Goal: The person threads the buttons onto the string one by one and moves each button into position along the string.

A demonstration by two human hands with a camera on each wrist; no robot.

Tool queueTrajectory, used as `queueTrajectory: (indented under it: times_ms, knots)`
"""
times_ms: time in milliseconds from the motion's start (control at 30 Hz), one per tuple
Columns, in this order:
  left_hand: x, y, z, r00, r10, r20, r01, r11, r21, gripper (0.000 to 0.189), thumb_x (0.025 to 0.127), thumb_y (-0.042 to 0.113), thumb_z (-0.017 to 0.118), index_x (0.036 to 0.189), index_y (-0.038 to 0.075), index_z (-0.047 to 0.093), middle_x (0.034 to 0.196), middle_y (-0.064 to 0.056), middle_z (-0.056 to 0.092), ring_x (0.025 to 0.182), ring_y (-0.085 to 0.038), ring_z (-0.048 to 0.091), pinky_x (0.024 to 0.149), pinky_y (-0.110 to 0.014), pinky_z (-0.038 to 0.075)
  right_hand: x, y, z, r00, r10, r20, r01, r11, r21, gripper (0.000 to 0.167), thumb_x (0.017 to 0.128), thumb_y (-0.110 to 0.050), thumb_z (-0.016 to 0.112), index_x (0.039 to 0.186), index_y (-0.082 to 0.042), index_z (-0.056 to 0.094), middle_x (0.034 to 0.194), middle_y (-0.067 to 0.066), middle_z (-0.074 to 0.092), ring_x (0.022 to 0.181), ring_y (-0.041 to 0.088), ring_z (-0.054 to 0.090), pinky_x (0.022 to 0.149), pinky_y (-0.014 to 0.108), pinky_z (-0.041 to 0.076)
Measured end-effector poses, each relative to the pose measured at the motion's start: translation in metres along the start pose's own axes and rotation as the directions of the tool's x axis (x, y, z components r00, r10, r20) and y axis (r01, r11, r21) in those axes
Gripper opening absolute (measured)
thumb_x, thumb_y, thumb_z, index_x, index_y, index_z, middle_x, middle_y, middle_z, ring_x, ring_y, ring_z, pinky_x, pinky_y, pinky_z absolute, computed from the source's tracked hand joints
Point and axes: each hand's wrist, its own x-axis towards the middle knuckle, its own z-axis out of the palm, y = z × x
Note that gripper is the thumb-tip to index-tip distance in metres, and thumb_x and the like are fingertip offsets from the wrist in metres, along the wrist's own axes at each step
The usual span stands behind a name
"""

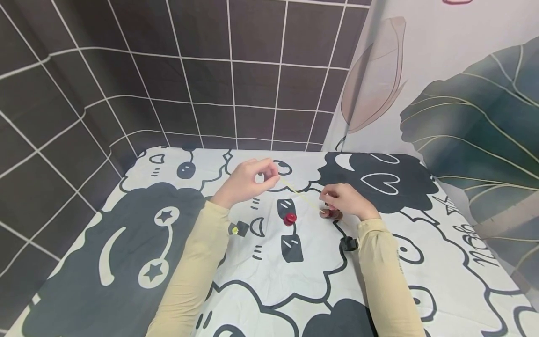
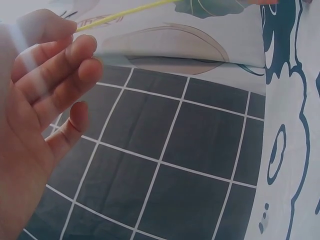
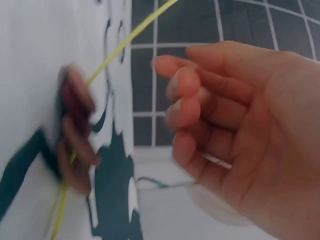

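Observation:
My left hand (image 1: 248, 181) is raised over the patterned cloth, pinching the end of a yellow string (image 1: 294, 190) between thumb and forefinger. The string slopes down to the right, taut in the left wrist view. It passes through reddish-brown round beads (image 1: 331, 214), which look blurred in the right wrist view. Beside them is my right hand (image 1: 347, 200), its fingers loosely curled and apart from the beads (image 3: 77, 155) in the right wrist view, with nothing held. Between the hands, a red bead (image 1: 289, 219) lies on the cloth.
A white cloth (image 1: 269, 276) with black cartoon prints covers the table. A small yellow piece (image 1: 235, 230) shows beside the left sleeve. By the right sleeve is a small black device (image 1: 349, 243). A dark gridded curtain (image 1: 210, 79) hangs behind.

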Motion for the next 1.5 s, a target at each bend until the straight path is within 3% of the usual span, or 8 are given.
queueTrajectory:
  times_ms: [200,433,567,733,1000,1100,1233,1500]
  knots:
    - [0.001,-0.001,0.002,1.000,0.020,0.009,-0.020,1.000,0.007,0.005,0.085,0.011,0.068,0.087,0.011,0.064,0.071,0.001,0.066,0.072,-0.013,0.060,0.075,-0.032,0.042,0.002,-0.033,0.000,0.984,-0.079,-0.158,0.089,0.994,0.057,0.019,0.096,-0.022,0.058,0.103,-0.008,0.069,0.092,0.008,0.070,0.079,0.016,0.058,0.072,0.029,0.045]
    - [0.001,-0.002,0.005,0.999,0.036,0.040,-0.037,0.999,0.030,0.004,0.086,0.013,0.070,0.088,0.013,0.066,0.071,0.001,0.066,0.070,-0.013,0.057,0.072,-0.030,0.042,-0.001,-0.071,0.005,0.980,-0.180,-0.084,0.197,0.937,0.288,0.032,0.098,-0.031,0.055,0.129,-0.021,0.059,0.127,0.000,0.063,0.111,0.021,0.060,0.080,0.039,0.052]
    - [0.001,-0.002,0.008,0.997,0.042,0.062,-0.043,0.999,0.018,0.004,0.086,0.013,0.070,0.088,0.013,0.066,0.069,0.001,0.065,0.068,-0.013,0.055,0.071,-0.030,0.040,0.000,-0.080,0.011,0.967,-0.246,-0.074,0.256,0.902,0.348,0.038,0.098,-0.023,0.056,0.135,-0.018,0.051,0.116,0.005,0.068,0.109,0.021,0.063,0.096,0.042,0.047]
    - [-0.002,-0.002,0.011,0.996,0.031,0.088,-0.032,0.999,0.012,0.004,0.086,0.012,0.069,0.089,0.013,0.066,0.070,0.002,0.064,0.068,-0.014,0.054,0.070,-0.028,0.038,0.001,-0.081,0.016,0.980,-0.188,-0.065,0.198,0.891,0.409,0.029,0.098,-0.019,0.056,0.126,-0.011,0.055,0.076,0.007,0.060,0.070,0.021,0.058,0.065,0.028,0.044]
    - [-0.001,-0.003,0.010,0.992,-0.001,0.130,0.003,1.000,-0.015,0.017,0.084,0.016,0.073,0.097,0.011,0.063,0.071,0.001,0.064,0.068,-0.012,0.057,0.069,-0.026,0.043,-0.001,-0.080,0.010,0.996,-0.008,-0.094,0.047,0.904,0.425,0.027,0.094,-0.039,0.061,0.102,-0.014,0.065,0.066,0.001,0.040,0.044,0.011,0.027,0.035,0.022,0.022]
    - [0.001,-0.002,0.010,0.967,-0.090,0.237,0.103,0.994,-0.043,0.032,0.083,0.021,0.075,0.109,0.011,0.058,0.073,0.002,0.065,0.069,-0.008,0.057,0.068,-0.025,0.045,-0.002,-0.079,0.007,0.996,-0.003,-0.089,0.040,0.906,0.422,0.025,0.094,-0.038,0.061,0.101,-0.015,0.065,0.065,0.001,0.036,0.041,0.012,0.024,0.035,0.023,0.024]
    - [0.003,-0.004,0.016,0.893,-0.219,0.393,0.239,0.971,-0.001,0.044,0.084,0.028,0.073,0.120,0.013,0.053,0.081,0.004,0.065,0.076,-0.011,0.059,0.069,-0.024,0.045,-0.003,-0.078,0.004,0.995,-0.004,-0.098,0.044,0.911,0.411,0.023,0.094,-0.036,0.062,0.100,-0.015,0.066,0.064,0.000,0.035,0.046,0.012,0.029,0.034,0.025,0.029]
    - [0.002,-0.010,0.046,0.825,-0.245,0.510,0.232,0.968,0.090,0.038,0.085,0.036,0.071,0.114,0.014,0.061,0.091,0.003,0.068,0.090,-0.019,0.065,0.078,-0.027,0.048,-0.006,-0.075,0.002,0.997,0.010,-0.070,0.020,0.910,0.413,0.021,0.093,-0.035,0.063,0.097,-0.015,0.066,0.064,-0.001,0.037,0.042,0.012,0.032,0.035,0.027,0.035]
